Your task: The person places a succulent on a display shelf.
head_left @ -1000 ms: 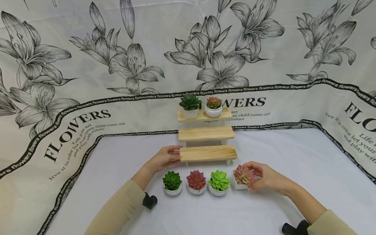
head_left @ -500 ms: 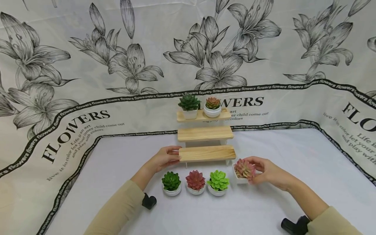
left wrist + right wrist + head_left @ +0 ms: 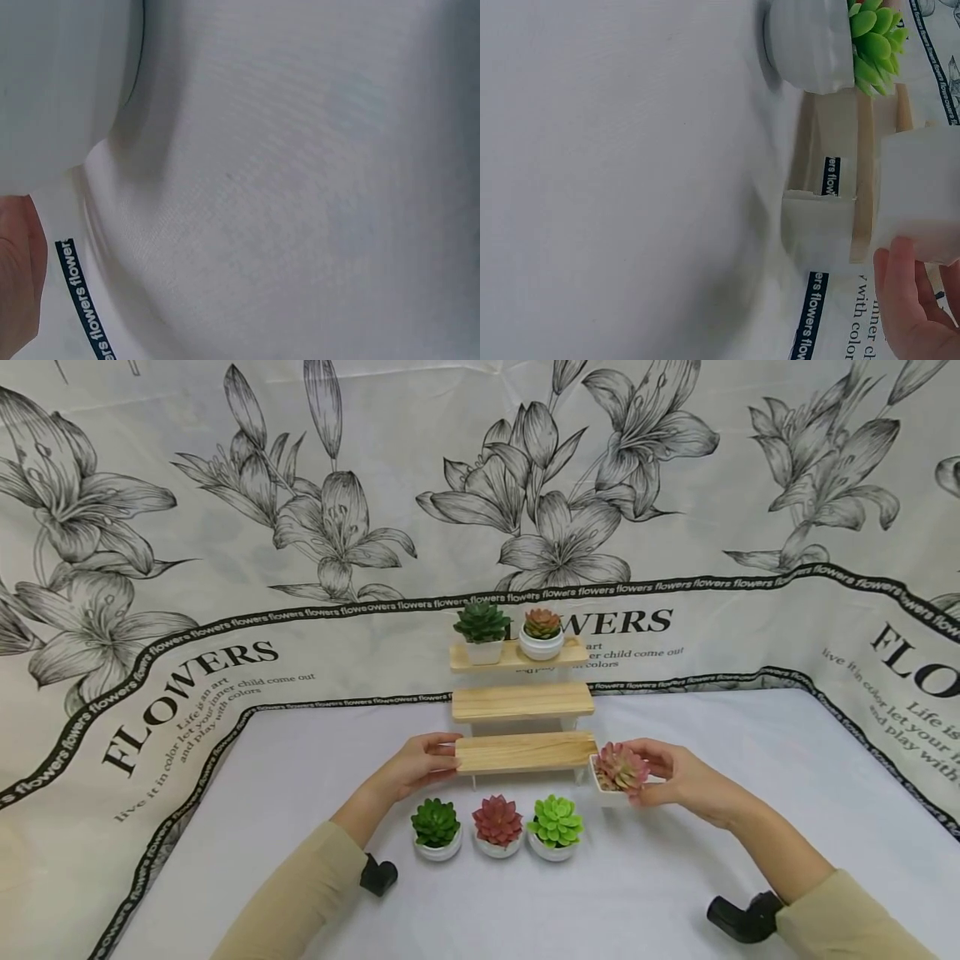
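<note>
My right hand [image 3: 693,781] holds a pink potted succulent [image 3: 621,767] by its square white pot [image 3: 922,191], raised off the table at the right end of the bottom shelf [image 3: 525,753]. In the right wrist view, fingers [image 3: 904,281] press against the pot's side. My left hand [image 3: 416,767] grips the left end of that shelf, part of a three-step wooden display stand. In front stand a dark green succulent [image 3: 437,823], a red succulent [image 3: 498,821] and a bright green succulent [image 3: 555,821], each in a round white pot.
The top shelf [image 3: 517,656] bears a dark green succulent [image 3: 482,622] and an orange succulent [image 3: 542,625]. Below it is the bare middle shelf [image 3: 522,700]. A flower-printed cloth [image 3: 360,652] hangs behind the white table. Black wrist devices [image 3: 744,918] show at both sleeves.
My right hand has lifted the pink succulent from the end of the front row, up and slightly left to the bottom shelf's right end. My left hand stays at the stand.
</note>
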Tool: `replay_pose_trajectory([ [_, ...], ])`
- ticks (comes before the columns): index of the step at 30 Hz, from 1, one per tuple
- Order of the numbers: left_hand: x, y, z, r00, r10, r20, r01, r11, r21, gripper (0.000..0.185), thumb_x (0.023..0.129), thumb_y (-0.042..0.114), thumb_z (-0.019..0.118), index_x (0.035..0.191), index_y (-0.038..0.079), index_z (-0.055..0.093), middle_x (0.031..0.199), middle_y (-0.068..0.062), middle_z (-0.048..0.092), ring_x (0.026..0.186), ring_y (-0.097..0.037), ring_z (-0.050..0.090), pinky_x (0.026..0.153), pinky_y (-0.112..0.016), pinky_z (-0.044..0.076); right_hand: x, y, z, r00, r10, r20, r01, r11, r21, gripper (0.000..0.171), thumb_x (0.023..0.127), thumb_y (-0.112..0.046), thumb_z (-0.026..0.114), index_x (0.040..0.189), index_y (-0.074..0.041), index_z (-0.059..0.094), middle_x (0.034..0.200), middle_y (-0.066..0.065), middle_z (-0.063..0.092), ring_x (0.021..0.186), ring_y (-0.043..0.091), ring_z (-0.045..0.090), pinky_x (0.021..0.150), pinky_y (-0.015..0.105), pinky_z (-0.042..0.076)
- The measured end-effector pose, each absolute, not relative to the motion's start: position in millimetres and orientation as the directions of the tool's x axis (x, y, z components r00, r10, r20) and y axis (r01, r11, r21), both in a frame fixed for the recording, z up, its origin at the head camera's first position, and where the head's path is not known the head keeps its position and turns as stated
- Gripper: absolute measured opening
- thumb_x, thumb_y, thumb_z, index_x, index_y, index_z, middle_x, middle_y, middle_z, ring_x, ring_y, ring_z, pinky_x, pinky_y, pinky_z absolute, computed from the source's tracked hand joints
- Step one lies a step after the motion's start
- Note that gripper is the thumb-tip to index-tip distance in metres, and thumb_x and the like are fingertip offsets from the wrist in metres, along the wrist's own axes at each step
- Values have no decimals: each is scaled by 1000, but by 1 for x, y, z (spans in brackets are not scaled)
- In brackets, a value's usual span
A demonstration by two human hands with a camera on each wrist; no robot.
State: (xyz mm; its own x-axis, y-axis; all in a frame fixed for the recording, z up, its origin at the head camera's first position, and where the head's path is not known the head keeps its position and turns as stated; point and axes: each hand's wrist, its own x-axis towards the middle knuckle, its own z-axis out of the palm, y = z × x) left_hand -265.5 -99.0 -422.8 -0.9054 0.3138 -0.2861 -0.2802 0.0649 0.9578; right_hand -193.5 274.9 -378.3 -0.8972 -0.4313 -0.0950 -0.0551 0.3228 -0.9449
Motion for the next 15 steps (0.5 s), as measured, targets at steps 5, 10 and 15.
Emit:
replay_pose_trajectory([
  [5,-263,-99,-423,-905,315,-287,-280,66,958,48,88,-8,57,134,-2,47,118,-19,52,92,-19,58,89,-36,52,-192,269,-374,-907,-415,-78,-67,324,-944,71,73,-3,73,132,11,37,119,10,54,102,12,53,83,26,51],
  [10,-261,-100,-424,-906,316,-283,-274,74,959,47,88,-8,56,133,-2,47,118,-20,52,93,-20,58,89,-36,52,-192,262,-368,-906,-417,-66,-78,318,-945,70,74,-3,73,133,10,37,119,11,55,103,14,53,82,28,51],
  [15,-257,-101,-423,-904,319,-286,-275,81,958,48,88,-9,56,134,-2,46,118,-20,52,93,-20,57,90,-36,52,-191,255,-361,-908,-416,-55,-91,325,-941,70,74,-4,74,133,10,38,121,17,53,106,18,52,84,28,50],
])
